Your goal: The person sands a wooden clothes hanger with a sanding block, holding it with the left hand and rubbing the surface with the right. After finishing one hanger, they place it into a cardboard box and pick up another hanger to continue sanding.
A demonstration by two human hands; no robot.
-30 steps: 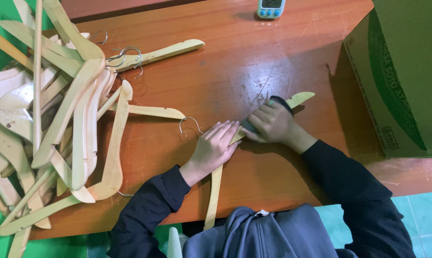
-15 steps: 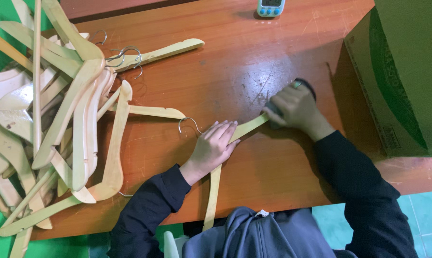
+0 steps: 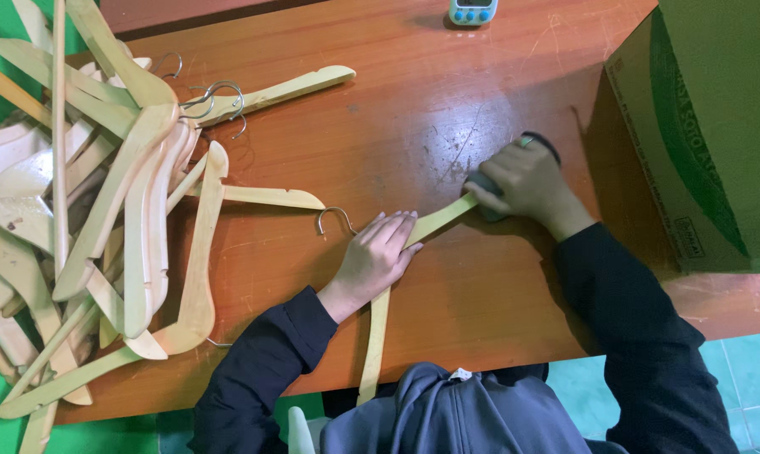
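A pale wooden hanger (image 3: 376, 328) with a metal hook (image 3: 333, 217) lies on the orange-brown table (image 3: 380, 126) in front of me. My left hand (image 3: 378, 252) lies flat on the hanger's middle, fingers spread, pinning it down. My right hand (image 3: 523, 179) is closed around a dark grey-green block, pressed on the far end of the hanger's right arm (image 3: 440, 220). The block is mostly hidden under my fingers.
A big heap of wooden hangers (image 3: 102, 210) covers the table's left side. A brown cardboard box (image 3: 699, 126) stands at the right edge. A small blue-white timer (image 3: 472, 10) sits at the far edge.
My right hand has slid with the block outward along the hanger's arm, up and to the right. My left hand has stayed on the hanger.
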